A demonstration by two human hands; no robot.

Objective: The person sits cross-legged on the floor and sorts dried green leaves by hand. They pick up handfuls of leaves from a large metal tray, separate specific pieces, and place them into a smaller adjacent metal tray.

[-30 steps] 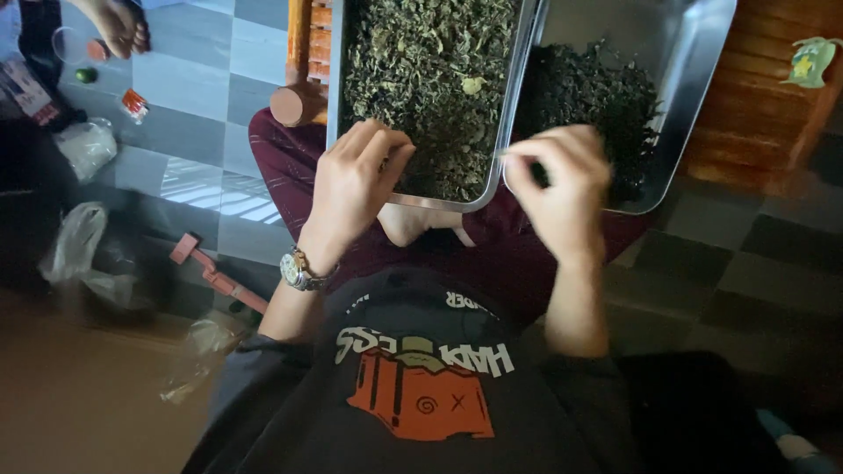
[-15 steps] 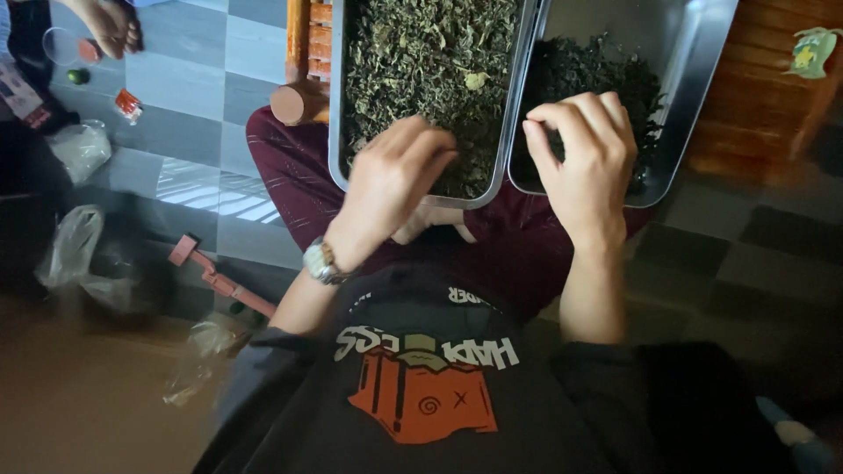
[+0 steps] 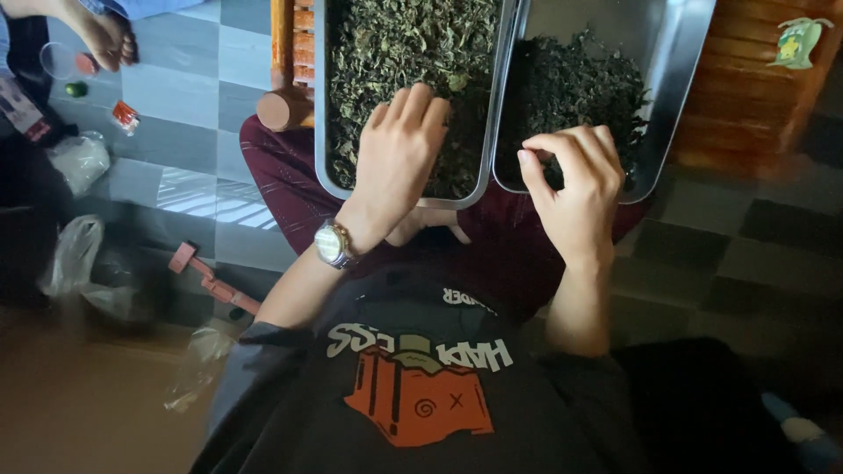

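Grey-and-pale checked floor tiles form the background, with a seated person's lap carrying two metal trays side by side. Left hand (image 3: 399,154), wearing a wristwatch (image 3: 332,243), lies palm down with fingers spread loosely open on the green dried leaves (image 3: 413,44) in the left tray (image 3: 320,105); it grips nothing visible. Right hand (image 3: 575,180) hovers at the near edge of the right tray (image 3: 676,79), thumb and forefinger pinched together, though whether a leaf fragment sits between them cannot be told. Darker dried leaves (image 3: 580,88) lie directly ahead of this hand, heaped toward the tray's near end; both trays run lengthwise away from the body. Each hand is nearer its own tray. Outward to the left: a small red packet (image 3: 125,116) on the tiles, a clear plastic bag (image 3: 79,158), a red-handled tool (image 3: 211,281). Upper right, a green sticker (image 3: 795,39) on wooden panelling. Another person's hand (image 3: 105,39) shows upper left
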